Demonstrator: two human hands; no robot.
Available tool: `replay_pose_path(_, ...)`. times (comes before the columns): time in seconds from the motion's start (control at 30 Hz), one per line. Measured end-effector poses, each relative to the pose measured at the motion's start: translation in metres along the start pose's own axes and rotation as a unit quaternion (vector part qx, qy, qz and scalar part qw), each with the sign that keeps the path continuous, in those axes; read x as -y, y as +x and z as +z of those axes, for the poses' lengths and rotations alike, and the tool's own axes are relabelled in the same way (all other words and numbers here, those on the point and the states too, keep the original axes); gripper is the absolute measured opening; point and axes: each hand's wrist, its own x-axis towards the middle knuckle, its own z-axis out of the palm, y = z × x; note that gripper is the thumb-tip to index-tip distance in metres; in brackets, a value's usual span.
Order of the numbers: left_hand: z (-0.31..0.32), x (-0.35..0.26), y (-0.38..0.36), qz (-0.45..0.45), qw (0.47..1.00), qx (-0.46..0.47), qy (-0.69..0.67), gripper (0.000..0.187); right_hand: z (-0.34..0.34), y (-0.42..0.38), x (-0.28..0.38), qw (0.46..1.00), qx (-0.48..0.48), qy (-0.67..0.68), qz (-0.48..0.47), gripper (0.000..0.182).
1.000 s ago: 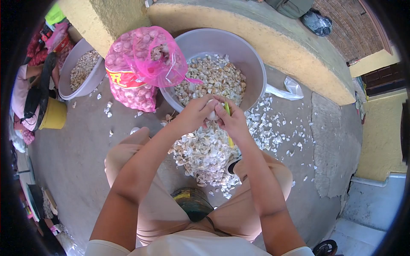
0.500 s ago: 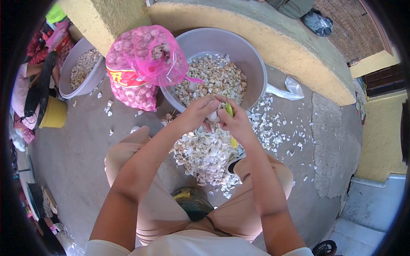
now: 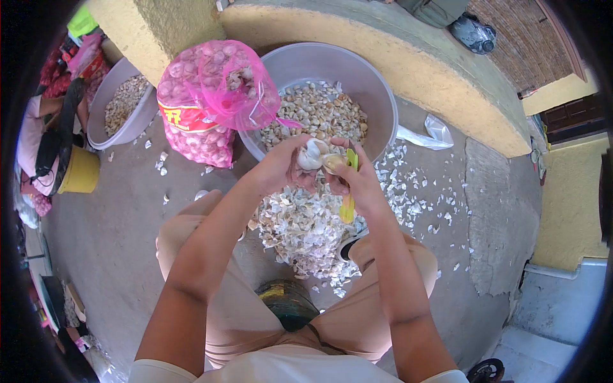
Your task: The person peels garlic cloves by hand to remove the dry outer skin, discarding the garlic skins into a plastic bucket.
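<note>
My left hand point(image 3: 278, 167) is closed around a white garlic bulb point(image 3: 311, 155), held above the near rim of the big grey tub point(image 3: 389, 96). Close beside it, my right hand point(image 3: 366, 185) grips a slim yellow-green tool point(image 3: 347, 207) that points down past the palm; its exact kind I cannot make out. Between the right thumb and fingers is a pale tan piece of garlic point(image 3: 333, 163), near the bulb. Loose garlic cloves point(image 3: 319, 108) cover the tub's bottom. Under my hands, a heap of papery garlic skins point(image 3: 306, 226) lies on the floor between my feet.
A pink mesh sack of garlic bulbs point(image 3: 198, 137) leans at the tub's left. Farther left, a person point(image 3: 48, 127) sits by another tub point(image 3: 137, 127) and a yellow bucket point(image 3: 81, 169). A low yellow wall point(image 3: 447, 102) curves behind. Skins litter the floor at right.
My hands have drawn slightly apart, so the bulb and the tan garlic piece show more. The yellow-green tool now stands more upright in my right hand.
</note>
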Motion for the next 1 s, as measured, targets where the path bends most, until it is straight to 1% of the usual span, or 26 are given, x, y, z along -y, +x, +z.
replay_pose_path(0.1, 0.002, -0.001, 0.001, -0.001, 1.000, -0.007, -0.025, 0.039, 0.000, 0.003, -0.001, 1.000, -0.023, -0.002, 0.006, 0.028)
replay_pose_path(0.2, 0.004, -0.002, 0.000, 0.001, 0.999, -0.014, -0.038, 0.039, -0.002, 0.004, 0.000, 0.998, -0.037, 0.040, 0.020, 0.025)
replay_pose_path(0.23, 0.004, -0.002, 0.000, 0.002, 0.999, -0.017, -0.042, 0.039, -0.003, 0.005, 0.000, 0.997, -0.025, 0.065, 0.025, 0.024)
replay_pose_path(0.33, 0.008, 0.001, -0.003, -0.006, 0.988, -0.043, -0.149, 0.037, -0.004, 0.004, -0.003, 0.989, 0.012, 0.141, 0.036, 0.022)
replay_pose_path(0.43, -0.005, 0.006, -0.001, 0.043, 0.958, 0.116, -0.260, 0.037, -0.007, 0.005, -0.005, 0.976, 0.044, 0.212, 0.032, 0.020)
replay_pose_path(0.5, -0.008, -0.001, -0.002, 0.071, 0.978, 0.052, -0.187, 0.036, -0.014, 0.005, -0.004, 0.969, 0.061, 0.237, 0.016, 0.019)
replay_pose_path(0.53, -0.007, -0.005, -0.003, 0.084, 0.985, 0.020, -0.150, 0.036, -0.015, 0.005, -0.003, 0.972, 0.060, 0.228, 0.017, 0.019)
replay_pose_path(0.6, -0.003, -0.007, -0.003, 0.080, 0.995, -0.013, -0.055, 0.029, -0.015, 0.004, -0.001, 0.976, 0.057, 0.210, 0.020, 0.019)
replay_pose_path(0.7, 0.009, -0.006, -0.004, 0.054, 0.993, -0.059, 0.086, 0.023, -0.010, 0.004, 0.001, 0.985, 0.034, 0.164, 0.024, 0.021)
replay_pose_path(0.73, 0.012, -0.004, -0.005, 0.042, 0.988, -0.074, 0.132, 0.021, -0.009, 0.004, 0.000, 0.993, 0.022, 0.119, 0.015, 0.021)
replay_pose_path(0.83, 0.014, -0.001, -0.002, 0.056, 0.974, -0.100, 0.197, 0.024, -0.006, 0.007, -0.005, 0.999, -0.025, -0.018, -0.014, 0.024)
replay_pose_path(0.9, 0.016, -0.002, -0.003, 0.052, 0.964, -0.114, 0.233, 0.028, -0.007, 0.011, -0.016, 0.991, -0.069, -0.111, -0.035, 0.027)
replay_pose_path(0.93, 0.017, -0.004, -0.004, 0.050, 0.959, -0.121, 0.252, 0.031, -0.008, 0.011, -0.017, 0.985, -0.068, -0.153, -0.042, 0.028)
replay_pose_path(1.0, 0.019, -0.008, -0.006, 0.031, 0.953, -0.124, 0.274, 0.030, -0.010, 0.011, -0.016, 0.968, -0.063, -0.236, -0.056, 0.029)
